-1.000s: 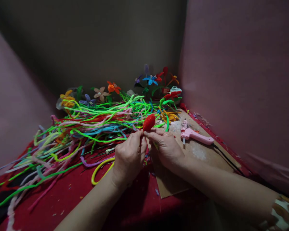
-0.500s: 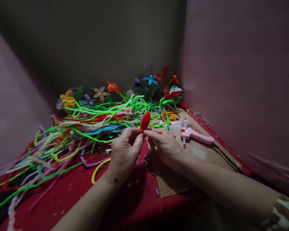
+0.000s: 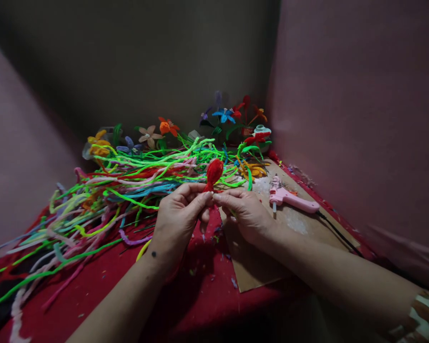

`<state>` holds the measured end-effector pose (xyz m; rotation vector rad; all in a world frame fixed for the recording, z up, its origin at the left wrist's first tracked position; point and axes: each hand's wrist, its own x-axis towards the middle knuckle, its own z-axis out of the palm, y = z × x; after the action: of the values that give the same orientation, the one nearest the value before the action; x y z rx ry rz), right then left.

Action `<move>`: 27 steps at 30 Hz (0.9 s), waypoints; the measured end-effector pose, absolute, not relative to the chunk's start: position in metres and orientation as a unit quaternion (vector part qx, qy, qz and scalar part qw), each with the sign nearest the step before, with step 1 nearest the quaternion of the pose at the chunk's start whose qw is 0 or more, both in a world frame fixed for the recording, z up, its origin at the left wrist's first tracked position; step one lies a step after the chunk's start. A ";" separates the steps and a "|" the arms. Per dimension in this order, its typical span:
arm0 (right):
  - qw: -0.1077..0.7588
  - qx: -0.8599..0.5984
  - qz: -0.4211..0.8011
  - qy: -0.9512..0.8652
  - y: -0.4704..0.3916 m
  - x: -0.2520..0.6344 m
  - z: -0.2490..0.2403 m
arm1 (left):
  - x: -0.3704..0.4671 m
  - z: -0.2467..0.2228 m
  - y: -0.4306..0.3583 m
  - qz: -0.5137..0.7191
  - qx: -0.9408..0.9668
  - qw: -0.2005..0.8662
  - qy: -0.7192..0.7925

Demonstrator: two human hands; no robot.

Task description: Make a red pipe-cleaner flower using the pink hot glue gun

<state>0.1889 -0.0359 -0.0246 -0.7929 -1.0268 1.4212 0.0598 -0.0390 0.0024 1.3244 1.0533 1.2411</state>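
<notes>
A red pipe-cleaner petal (image 3: 214, 172), rounded at the top and narrow below, stands upright between my two hands. My left hand (image 3: 180, 212) pinches its narrow base between thumb and fingers. From the other side my right hand (image 3: 245, 209) pinches at the same base, the fingertips of both hands almost touching. The lower end of the petal is hidden by my fingers. Behind my left hand lies a large heap of loose pipe cleaners (image 3: 143, 176) in green, pink, blue and red.
Right of my hands a pink glue gun (image 3: 293, 200) with a black cord rests on a brown board (image 3: 252, 271). Pipe-cleaner flowers (image 3: 149, 137) stand along the back, with orange petals (image 3: 253, 169) on the board's far end. Red cloth (image 3: 196, 295) covers the table.
The red petal has turned to show a broader face. My left hand has shifted slightly left and tilted; my right hand keeps its pinch close to the same place.
</notes>
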 end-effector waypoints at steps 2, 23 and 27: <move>0.557 -0.332 0.620 -0.442 -0.036 0.190 -0.024 | 0.058 0.002 -0.038 0.510 0.549 0.491 0.444; 0.457 -0.313 0.712 -0.431 -0.035 0.197 -0.022 | 0.055 0.006 -0.037 0.551 0.470 0.544 0.425; 0.509 -0.336 0.641 -0.466 -0.040 0.195 -0.020 | 0.055 0.006 -0.037 0.552 0.473 0.537 0.428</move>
<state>0.1952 -0.0400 -0.0196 -0.8087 -1.1217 1.5440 0.0549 -0.0375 0.0061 1.1262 1.0185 1.3131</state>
